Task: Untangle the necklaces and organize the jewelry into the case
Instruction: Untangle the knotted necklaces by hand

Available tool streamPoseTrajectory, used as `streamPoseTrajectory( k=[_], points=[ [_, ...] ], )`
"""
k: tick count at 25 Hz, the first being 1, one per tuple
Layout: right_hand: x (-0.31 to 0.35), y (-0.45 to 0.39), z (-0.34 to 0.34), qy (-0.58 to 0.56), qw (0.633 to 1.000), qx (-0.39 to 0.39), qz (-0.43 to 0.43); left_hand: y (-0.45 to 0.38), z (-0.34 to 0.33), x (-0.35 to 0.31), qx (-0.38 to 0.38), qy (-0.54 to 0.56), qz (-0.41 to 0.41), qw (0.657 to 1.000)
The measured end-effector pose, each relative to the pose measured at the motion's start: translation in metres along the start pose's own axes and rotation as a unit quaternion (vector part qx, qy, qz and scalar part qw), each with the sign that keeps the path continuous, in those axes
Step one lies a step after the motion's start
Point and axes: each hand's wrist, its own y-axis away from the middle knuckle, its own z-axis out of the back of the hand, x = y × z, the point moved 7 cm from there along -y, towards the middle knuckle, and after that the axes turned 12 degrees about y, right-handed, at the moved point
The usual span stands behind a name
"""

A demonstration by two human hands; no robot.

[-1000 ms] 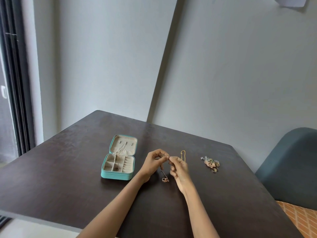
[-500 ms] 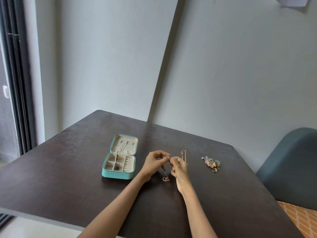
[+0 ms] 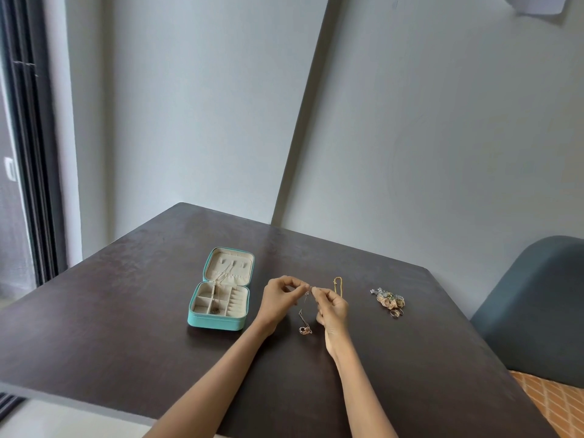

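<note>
Task partly done, by my reading; the teal case [image 3: 219, 300] lies open on the table [image 3: 126, 311] with one chain and a small piece already inside; left hand [image 3: 278, 300] and right hand [image 3: 331, 308] each pinch an end of a thin necklace [image 3: 304, 320], its pendant resting on the table between them; still out: a gold chain [image 3: 338, 286] just beyond the right hand and a pile of jewelry [image 3: 389, 301] further right.
</note>
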Motion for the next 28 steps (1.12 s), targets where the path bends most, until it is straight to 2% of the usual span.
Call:
streamPoseTrajectory(
  k=[9, 12, 18, 22, 28],
  points=[
    [0.008, 0.003, 0.002, 0.129, 0.988, -0.052, 0.070, 0.003, -0.002, -0.003, 0.012, -0.083, -0.007, 0.996],
    [0.006, 0.002, 0.003, 0.137, 0.986, -0.059, 0.067, 0.002, -0.005, -0.002, 0.025, -0.122, -0.009, 0.992],
    [0.004, 0.001, 0.003, 0.149, 0.985, -0.056, 0.060, 0.003, -0.003, -0.004, 0.023, -0.133, -0.014, 0.991],
    [0.006, 0.001, 0.007, 0.191, 0.975, -0.091, 0.071, 0.006, -0.007, -0.015, 0.016, -0.247, -0.049, 0.968],
    [0.019, 0.004, 0.005, 0.273, 0.945, -0.103, 0.149, 0.004, -0.011, -0.016, 0.022, -0.308, -0.073, 0.948]
  ],
)
